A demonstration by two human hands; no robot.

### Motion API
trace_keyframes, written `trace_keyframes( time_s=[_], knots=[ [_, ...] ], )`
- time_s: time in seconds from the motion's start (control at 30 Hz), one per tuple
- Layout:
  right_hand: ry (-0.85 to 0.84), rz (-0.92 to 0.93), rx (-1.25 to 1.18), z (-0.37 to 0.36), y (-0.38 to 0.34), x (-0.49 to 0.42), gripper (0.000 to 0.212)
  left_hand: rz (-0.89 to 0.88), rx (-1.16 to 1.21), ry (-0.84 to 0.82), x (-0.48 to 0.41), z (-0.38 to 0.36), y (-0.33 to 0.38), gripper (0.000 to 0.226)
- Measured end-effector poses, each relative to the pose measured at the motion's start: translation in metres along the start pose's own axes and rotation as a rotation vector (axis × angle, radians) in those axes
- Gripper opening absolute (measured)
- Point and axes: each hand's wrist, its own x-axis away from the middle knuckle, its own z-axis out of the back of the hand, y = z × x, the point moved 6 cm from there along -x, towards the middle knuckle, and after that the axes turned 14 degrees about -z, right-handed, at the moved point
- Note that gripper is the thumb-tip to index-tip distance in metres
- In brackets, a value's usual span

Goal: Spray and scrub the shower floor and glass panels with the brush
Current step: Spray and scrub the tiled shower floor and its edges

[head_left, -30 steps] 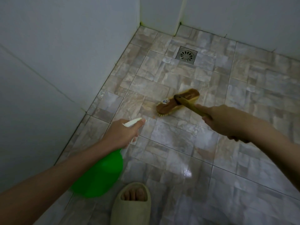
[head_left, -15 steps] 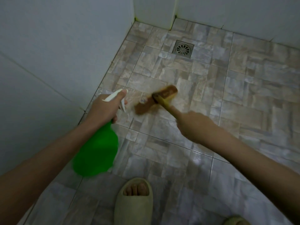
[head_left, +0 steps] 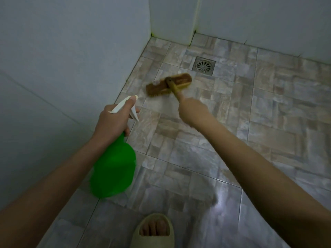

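My right hand (head_left: 192, 111) grips the wooden handle of a brown scrub brush (head_left: 168, 84). The brush head rests bristles-down on the stone-patterned tiled shower floor (head_left: 250, 122), just in front of the drain and close to the left wall; it is motion-blurred. My left hand (head_left: 112, 122) holds a green spray bottle (head_left: 113, 169) by its neck, a finger lying on the white trigger head, whose nozzle points toward the brush. The bottle hangs above the floor beside the left wall.
A square metal drain (head_left: 204, 65) lies in the far corner. White walls (head_left: 62, 59) close the left and back sides. My foot in a beige slipper (head_left: 154, 231) stands at the bottom edge. A bright reflection shows wet tiles at lower right.
The brush has slid farther away toward the drain and the left wall. My left hand with the bottle has shifted right and forward, nearer the brush.
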Motion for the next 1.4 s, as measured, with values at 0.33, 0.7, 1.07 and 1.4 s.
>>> trace_keyframes(
  time_s=[0.33,0.7,1.07,1.4],
  knots=[
    [-0.083,-0.089,-0.102,0.011,-0.012,-0.017,0.082,-0.018,0.082,0.011,-0.016,0.001,0.008,0.044],
    [-0.110,-0.131,-0.189,0.000,-0.008,-0.006,0.085,0.004,0.096,0.004,-0.032,-0.015,0.009,0.048],
    [0.000,-0.270,-0.175,0.017,0.066,-0.009,0.085,-0.030,0.050,-0.141,-0.025,-0.044,0.019,0.050],
    [0.106,-0.384,-0.206,0.047,0.140,-0.063,0.087,-0.081,0.051,-0.292,-0.010,-0.096,0.036,0.052]
  ],
)
